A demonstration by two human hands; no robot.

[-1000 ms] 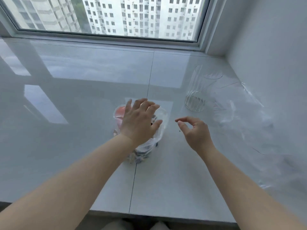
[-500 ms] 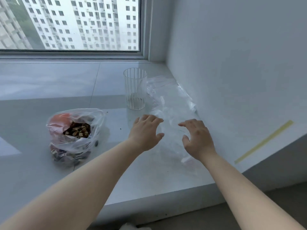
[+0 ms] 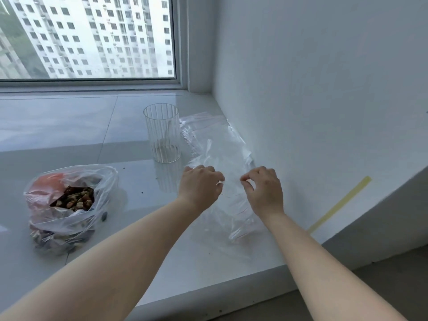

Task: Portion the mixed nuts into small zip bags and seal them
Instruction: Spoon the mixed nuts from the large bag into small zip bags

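Note:
A thin plastic bag of mixed nuts (image 3: pixel 69 200) sits open on the white sill at the left. A pile of clear small zip bags (image 3: pixel 220 144) lies along the right wall. My left hand (image 3: pixel 200 185) and my right hand (image 3: pixel 264 189) hover over the near part of that pile, fingers curled. Each hand pinches an edge of one clear zip bag (image 3: pixel 231 188) between them. The bag is nearly invisible against the sill.
A ribbed clear glass (image 3: pixel 162 133) stands upright behind my hands, next to the zip bags. The white wall (image 3: pixel 312 100) closes the right side. The sill's front edge (image 3: pixel 208 295) runs below my forearms. A few crumbs lie near the nut bag.
The view has swung right, from the nut bag to the zip bags. Both hands moved from the nut bag to the pile, and their fingers have closed on a clear bag.

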